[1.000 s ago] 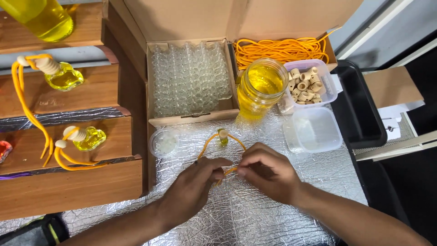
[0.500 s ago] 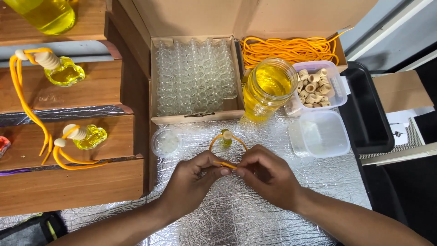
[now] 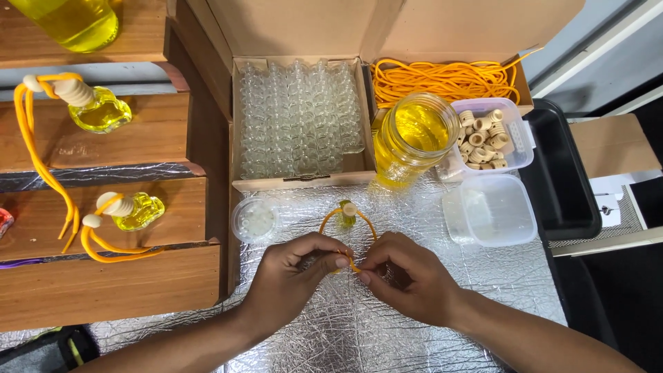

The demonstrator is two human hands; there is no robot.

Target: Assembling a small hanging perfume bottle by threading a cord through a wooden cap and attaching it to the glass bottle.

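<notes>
- Fingertips of both hands meet over the crinkled silver foil table cover: the left hand and the right hand each pinch the near end of a thin orange cord loop, thumb against forefinger, closed on the cord where its two ends come together.
- Cord loop runs away from the hands to a small glass bottle with a pale wooden cap, which lies on the foil just beyond the fingers; pulling from both sides keeps the loop taut and open.
- Supplies sit within reach behind the bottle: a cardboard box of empty clear glass bottles, a bundle of loose orange cord, a glass jar of yellow liquid, a clear plastic tub of wooden caps and an empty clear plastic tub.
- Small round clear lid rests left of the bottle.
- Wooden steps on the left carry two filled yellow bottles with orange cords, set apart from the work area.
</notes>
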